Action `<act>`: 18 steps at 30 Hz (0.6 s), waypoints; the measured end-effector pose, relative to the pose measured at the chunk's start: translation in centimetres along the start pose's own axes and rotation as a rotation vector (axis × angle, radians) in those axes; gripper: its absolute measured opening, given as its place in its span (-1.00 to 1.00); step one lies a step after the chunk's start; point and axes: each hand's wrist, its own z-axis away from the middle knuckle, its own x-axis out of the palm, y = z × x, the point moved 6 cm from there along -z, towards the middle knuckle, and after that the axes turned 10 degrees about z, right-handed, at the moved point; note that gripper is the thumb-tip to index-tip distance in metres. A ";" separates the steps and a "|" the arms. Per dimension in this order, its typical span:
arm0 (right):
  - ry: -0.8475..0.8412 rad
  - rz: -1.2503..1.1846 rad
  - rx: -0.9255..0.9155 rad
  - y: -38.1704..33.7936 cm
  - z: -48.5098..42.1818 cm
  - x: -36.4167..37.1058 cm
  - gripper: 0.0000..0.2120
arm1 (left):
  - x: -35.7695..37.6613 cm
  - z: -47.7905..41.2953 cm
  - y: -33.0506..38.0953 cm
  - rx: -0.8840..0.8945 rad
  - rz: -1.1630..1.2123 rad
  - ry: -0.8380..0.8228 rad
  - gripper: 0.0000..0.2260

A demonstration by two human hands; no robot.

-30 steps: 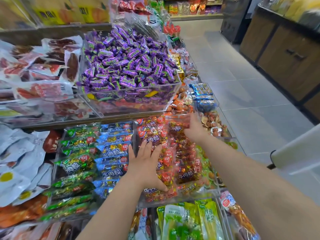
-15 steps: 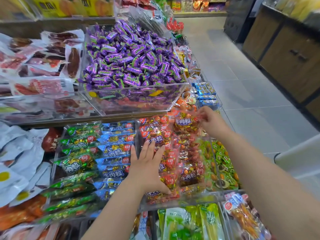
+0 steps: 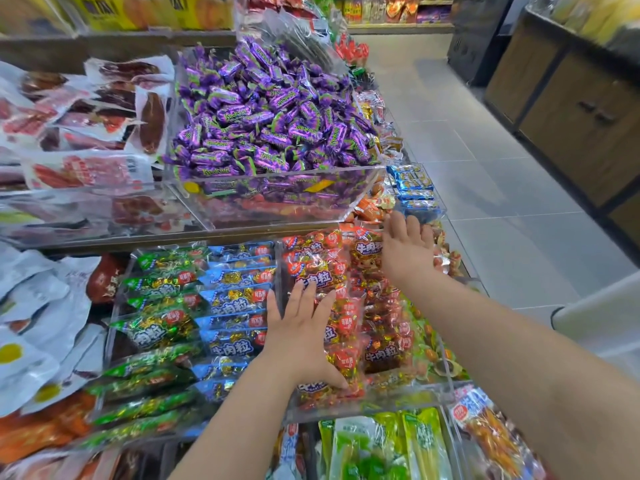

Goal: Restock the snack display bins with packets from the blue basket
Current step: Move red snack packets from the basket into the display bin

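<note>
— While the left hand [image 3: 304, 336] is pressing flat, grip wide, where are the red packets [image 3: 317, 268] lying?
— Under it, in the clear bin [image 3: 374, 398]; the right hand [image 3: 407, 251], fingers spread, is touching the far packet [image 3: 365, 249].

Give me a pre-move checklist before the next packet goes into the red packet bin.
1. Left hand flat on the red packets, steadying them: ok.
2. Right hand at the far end of the bin; holding a packet: cannot tell.
3. Clear bin front wall containing the stack: ok.
4. Room left in the bin, heaped high: not ok.
5. Blue basket in view: not ok.
6. Neighbouring blue packets undisturbed: ok.
</note>
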 end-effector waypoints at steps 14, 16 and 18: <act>0.019 -0.582 -0.036 -1.4 2.8 1.3 -0.71 | -0.4 0.0 0.0 -0.006 0.037 0.002 0.25; -0.004 -0.637 0.004 -1.6 2.0 1.4 -0.64 | -0.5 0.0 0.0 -0.003 0.043 0.006 0.25; -0.012 -0.626 0.020 -1.7 1.1 1.5 -0.64 | -0.4 0.0 0.0 -0.002 0.048 0.013 0.25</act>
